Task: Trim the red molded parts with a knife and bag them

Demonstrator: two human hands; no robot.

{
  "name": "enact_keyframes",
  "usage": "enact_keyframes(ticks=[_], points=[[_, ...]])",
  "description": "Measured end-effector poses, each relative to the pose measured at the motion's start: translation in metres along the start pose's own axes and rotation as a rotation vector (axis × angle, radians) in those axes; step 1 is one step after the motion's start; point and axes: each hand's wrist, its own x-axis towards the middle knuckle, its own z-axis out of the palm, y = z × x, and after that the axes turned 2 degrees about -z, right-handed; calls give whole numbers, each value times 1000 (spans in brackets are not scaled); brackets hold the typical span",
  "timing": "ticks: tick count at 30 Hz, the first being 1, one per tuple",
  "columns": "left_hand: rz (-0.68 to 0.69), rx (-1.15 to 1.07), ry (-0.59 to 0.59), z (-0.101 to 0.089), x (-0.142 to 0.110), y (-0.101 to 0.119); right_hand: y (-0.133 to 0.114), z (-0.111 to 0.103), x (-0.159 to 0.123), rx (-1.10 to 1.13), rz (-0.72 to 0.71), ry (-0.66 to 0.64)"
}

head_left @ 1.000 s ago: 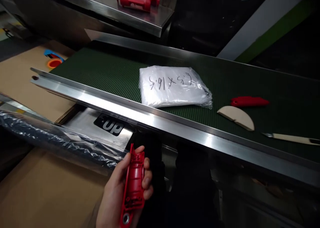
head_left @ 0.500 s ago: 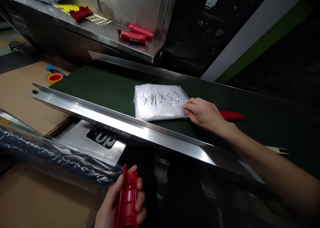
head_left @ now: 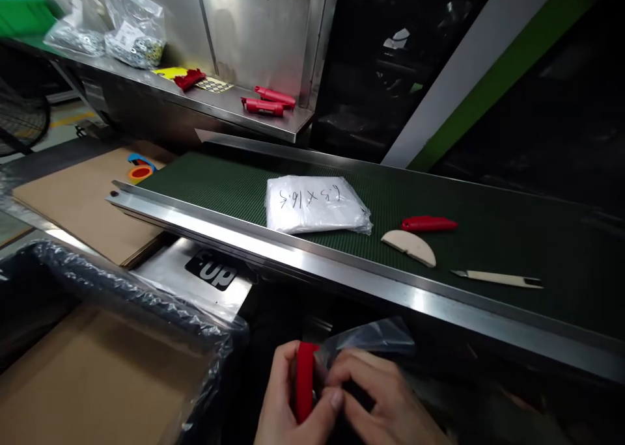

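My left hand [head_left: 286,403] grips a red plastic part [head_left: 305,383] held upright at the bottom of the view, below the conveyor's steel rail. My right hand [head_left: 378,403] is beside it, fingers pinching a clear plastic bag [head_left: 374,336] against the red part. On the green belt [head_left: 219,185] lies a stack of clear bags [head_left: 312,204] with handwriting on top. To its right lie another red part [head_left: 428,224], a beige half-round piece [head_left: 409,246] and a thin pale blade-like tool [head_left: 498,278].
A steel shelf [head_left: 205,103] behind the belt carries more red parts [head_left: 267,101], sticker sheets and bags of small hardware [head_left: 131,32]. A cardboard box lined with plastic film [head_left: 97,360] stands at lower left. Flat cardboard [head_left: 73,198] and a tape roll [head_left: 140,170] lie left.
My right hand has left the bag stack on the belt and come down to the red part with a clear bag in its fingers. The view has tilted up.
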Motion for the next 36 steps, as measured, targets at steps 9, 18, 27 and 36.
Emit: enact_keyframes(ticks=[9,18,27,36], points=[[-206,-9,-102,-1,-16,2,5,-6,-41,254,199,62],[-292,-117,-155,-10,-21,19,54,-15,-49,585,411,434],[-355,99,-172,-26,-14,11,47,-21,-54,656,401,310],[81,389,12,-5,-18,5,34,4,-55,309,385,405]])
